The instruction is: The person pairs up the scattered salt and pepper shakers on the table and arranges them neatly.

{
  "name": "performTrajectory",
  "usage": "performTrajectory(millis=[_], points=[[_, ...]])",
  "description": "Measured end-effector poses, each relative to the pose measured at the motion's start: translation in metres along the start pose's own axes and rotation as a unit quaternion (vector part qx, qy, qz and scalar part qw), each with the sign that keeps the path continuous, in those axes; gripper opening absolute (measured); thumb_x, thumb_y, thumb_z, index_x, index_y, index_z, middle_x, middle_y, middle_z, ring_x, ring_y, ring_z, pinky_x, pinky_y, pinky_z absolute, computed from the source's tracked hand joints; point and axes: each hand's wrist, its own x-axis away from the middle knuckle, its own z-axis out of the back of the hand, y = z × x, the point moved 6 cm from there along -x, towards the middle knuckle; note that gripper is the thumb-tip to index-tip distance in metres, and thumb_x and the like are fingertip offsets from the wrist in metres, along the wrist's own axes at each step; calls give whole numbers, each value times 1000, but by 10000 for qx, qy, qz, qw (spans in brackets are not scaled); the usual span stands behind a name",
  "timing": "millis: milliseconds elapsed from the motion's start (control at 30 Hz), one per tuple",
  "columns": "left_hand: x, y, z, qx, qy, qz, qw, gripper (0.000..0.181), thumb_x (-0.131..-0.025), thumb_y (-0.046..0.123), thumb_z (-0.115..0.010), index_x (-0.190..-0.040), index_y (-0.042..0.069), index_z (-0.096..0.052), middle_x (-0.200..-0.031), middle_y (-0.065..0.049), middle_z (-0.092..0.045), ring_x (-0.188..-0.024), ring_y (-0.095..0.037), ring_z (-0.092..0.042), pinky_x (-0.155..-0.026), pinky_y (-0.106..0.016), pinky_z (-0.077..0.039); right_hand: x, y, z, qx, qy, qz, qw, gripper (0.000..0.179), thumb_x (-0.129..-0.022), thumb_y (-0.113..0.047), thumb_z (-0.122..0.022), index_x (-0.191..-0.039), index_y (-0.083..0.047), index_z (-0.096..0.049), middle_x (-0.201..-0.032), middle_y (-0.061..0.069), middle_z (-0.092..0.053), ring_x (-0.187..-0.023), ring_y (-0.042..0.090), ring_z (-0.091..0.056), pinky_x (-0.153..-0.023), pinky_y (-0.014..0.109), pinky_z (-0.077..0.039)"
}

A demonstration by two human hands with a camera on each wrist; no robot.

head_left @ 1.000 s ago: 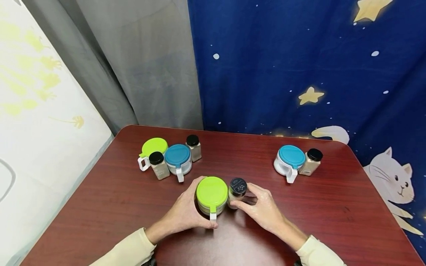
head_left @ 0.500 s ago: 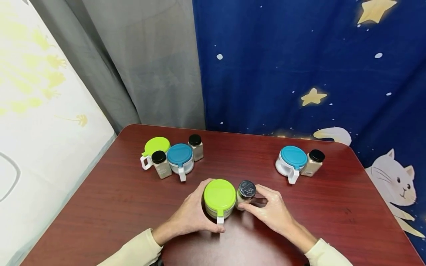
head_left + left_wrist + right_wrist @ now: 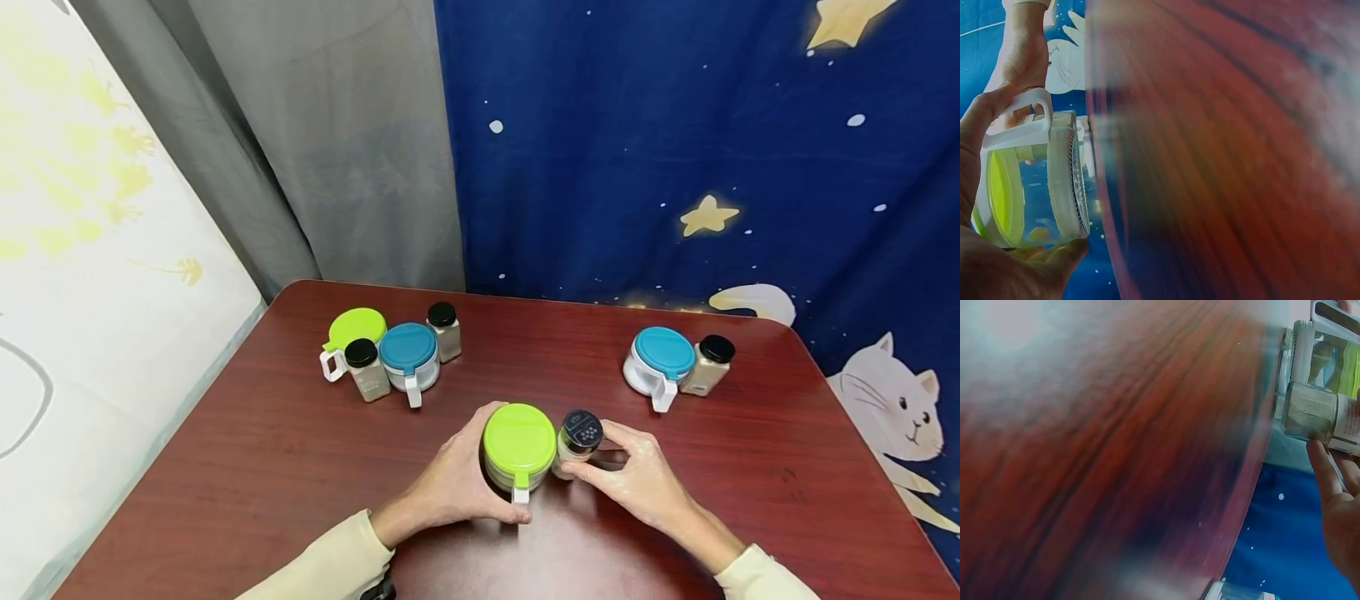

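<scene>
My left hand [image 3: 468,475] curves round a clear seasoning jar with a lime-green lid [image 3: 520,440], its thumb at the white handle [image 3: 1022,134]. In the left wrist view the jar's glass wall [image 3: 1036,197] shows between thumb and fingers. Close against the jar's right side is a small spice shaker with a black perforated cap [image 3: 581,432]. My right hand [image 3: 648,479] pinches this shaker between thumb and fingers. Its glass body, holding pale contents [image 3: 1311,411], shows in the right wrist view. Both containers are upright at the table's middle.
At the back left of the brown table [image 3: 300,467] stand a green-lidded jar [image 3: 358,327], a blue-lidded jar [image 3: 408,350] and two black-capped shakers [image 3: 369,379] [image 3: 446,337]. Another blue-lidded jar [image 3: 662,358] and shaker [image 3: 708,367] stand at the back right.
Both hands have shifted to the right with the green-lidded jar and the spice shaker, which stay side by side. The head view has also turned slightly; the back containers stay put.
</scene>
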Motion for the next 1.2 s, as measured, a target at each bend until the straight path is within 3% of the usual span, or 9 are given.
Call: performTrajectory(millis=[433,1000,1200], points=[[-10,9,-18,-88,-20,-107,9999,121,-53,45,-101,-152,28,-34,-132,14,-56,-116,-7,-57,-99,-42,-48,7,2,23,33,-48,-406,9992,41,-81,-2,-85,-118,-13,-71,-106,0,-71,-84,20,-74,-72,34,-59],[-24,23,-32,-124,-153,-287,9994,120,-51,46,-101,-150,30,-36,-131,16,-55,-116,-4,-56,-99,-38,-48,15,1,44,555,213,-134,9981,48,-77,7,-86,-121,-5,-70,-104,5,-72,-84,16,-73,-72,30,-59],[-36,29,-41,-213,-202,-375,9989,120,-51,45,-102,-150,27,-36,-130,15,-56,-114,-3,-57,-98,-35,-48,18,0,60,814,491,-337,9949,49,-75,7,-87,-120,-5,-70,-104,4,-73,-83,13,-73,-72,26,-58]])
